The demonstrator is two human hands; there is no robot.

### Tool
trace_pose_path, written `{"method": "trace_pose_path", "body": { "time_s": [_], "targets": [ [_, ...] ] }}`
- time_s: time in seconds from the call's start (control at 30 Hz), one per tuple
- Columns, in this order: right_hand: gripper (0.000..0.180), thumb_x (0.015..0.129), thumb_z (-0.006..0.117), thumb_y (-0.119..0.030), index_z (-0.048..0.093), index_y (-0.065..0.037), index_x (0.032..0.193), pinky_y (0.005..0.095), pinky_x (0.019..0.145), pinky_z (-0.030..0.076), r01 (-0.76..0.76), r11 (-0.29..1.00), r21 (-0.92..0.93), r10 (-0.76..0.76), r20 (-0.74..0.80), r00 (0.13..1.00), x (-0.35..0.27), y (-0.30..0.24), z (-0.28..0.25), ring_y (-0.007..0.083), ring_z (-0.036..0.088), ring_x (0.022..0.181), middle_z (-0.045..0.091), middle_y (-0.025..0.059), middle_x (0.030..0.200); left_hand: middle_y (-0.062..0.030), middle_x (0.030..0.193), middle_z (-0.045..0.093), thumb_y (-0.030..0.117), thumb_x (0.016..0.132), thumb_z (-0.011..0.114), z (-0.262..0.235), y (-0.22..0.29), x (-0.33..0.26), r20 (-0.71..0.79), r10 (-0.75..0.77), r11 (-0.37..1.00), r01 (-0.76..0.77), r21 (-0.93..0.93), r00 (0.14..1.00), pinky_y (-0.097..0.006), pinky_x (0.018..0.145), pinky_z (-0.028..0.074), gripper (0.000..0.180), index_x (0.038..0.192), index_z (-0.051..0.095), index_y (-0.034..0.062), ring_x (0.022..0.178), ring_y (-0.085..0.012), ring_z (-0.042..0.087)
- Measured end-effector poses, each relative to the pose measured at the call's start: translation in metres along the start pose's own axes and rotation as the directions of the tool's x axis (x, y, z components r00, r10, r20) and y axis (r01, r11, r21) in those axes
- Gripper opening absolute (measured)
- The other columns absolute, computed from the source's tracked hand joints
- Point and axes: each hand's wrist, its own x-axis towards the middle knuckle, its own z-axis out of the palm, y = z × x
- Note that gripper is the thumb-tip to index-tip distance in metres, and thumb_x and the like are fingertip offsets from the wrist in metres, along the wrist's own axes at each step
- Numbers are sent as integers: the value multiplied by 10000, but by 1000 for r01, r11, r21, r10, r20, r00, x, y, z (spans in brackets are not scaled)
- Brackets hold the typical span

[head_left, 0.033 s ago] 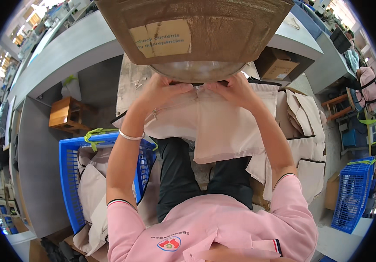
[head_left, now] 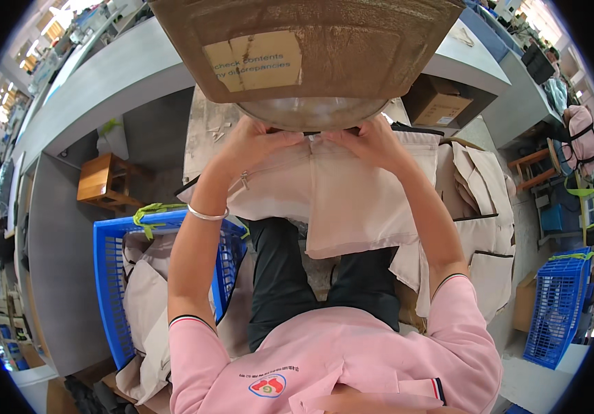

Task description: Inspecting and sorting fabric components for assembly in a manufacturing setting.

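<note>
A beige fabric piece (head_left: 359, 207) with a dark strip along its far edge hangs over my knees. My left hand (head_left: 259, 146) pinches that far edge near the middle, thumb pointing inward. Close beside it my right hand (head_left: 371, 143) grips the same edge, its thumb almost meeting the left one. A small zipper pull (head_left: 244, 181) shows on the fabric by my left wrist. The fingertips are partly hidden under a round translucent disc (head_left: 310, 114), below a worn brown box-shaped body (head_left: 352, 65) that fills the top of the view.
A blue plastic basket (head_left: 107, 276) holding beige fabric pieces stands at my left. More beige pieces (head_left: 486, 234) are piled at my right. Behind the basket is a wooden stool (head_left: 100, 179). A cardboard box (head_left: 438, 103) sits beneath the grey bench; another blue basket (head_left: 552, 310) is far right.
</note>
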Motion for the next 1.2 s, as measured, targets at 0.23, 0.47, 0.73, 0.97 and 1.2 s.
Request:
{"method": "trace_pose_path", "body": {
  "time_s": [0.23, 0.47, 0.73, 0.97, 1.2],
  "targets": [
    [190, 849, 765, -151, 760, -54, 1012, 352, 812, 515, -123, 984, 130, 122, 15, 992, 6, 3, 2, 220, 659, 913, 734, 59, 1004, -51, 1040, 731, 82, 795, 803, -7, -5, 11, -90, -24, 999, 27, 28, 996, -276, 854, 507, 304, 1088, 747, 21, 942, -132, 637],
    [181, 864, 758, -98, 750, -46, 1037, 335, 847, 525, -166, 960, 225, 174, -17, 985, 5, -2, 0, 177, 658, 954, 732, 46, 1031, -74, 1095, 713, 78, 774, 807, -13, -6, 14, -85, 68, 997, -65, 40, 994, -284, 880, 508, 382, 1131, 705, -11, 971, -156, 632],
    [133, 886, 710, -56, 743, -14, 1008, 325, 826, 533, -202, 890, 408, 255, -79, 964, 5, -7, -12, 144, 652, 915, 728, 51, 1000, -80, 1021, 717, 89, 841, 740, -26, -26, 14, -257, 181, 975, -207, -76, 949, -305, 787, 534, 300, 1113, 701, -30, 889, -140, 636],
    [388, 890, 718, -244, 668, -15, 1199, 309, 600, 448, -365, 848, 385, 257, 304, 917, -48, -49, -18, 86, 478, 633, 643, 75, 712, -82, 753, 698, 177, 854, 711, 3, -12, -38, 26, 237, 873, -225, 433, 971, -297, 647, 499, 191, 964, 746, 25, 655, -120, 609],
    [335, 816, 771, -125, 697, 42, 1096, 270, 680, 514, -616, 707, 348, 510, 352, 785, -116, -88, -4, 78, 603, 751, 713, 66, 843, -84, 864, 709, 157, 798, 771, 61, 15, -90, -113, 468, 788, -356, 502, 876, -341, 761, 511, 227, 1019, 762, 109, 834, -216, 673]
  ]
}}
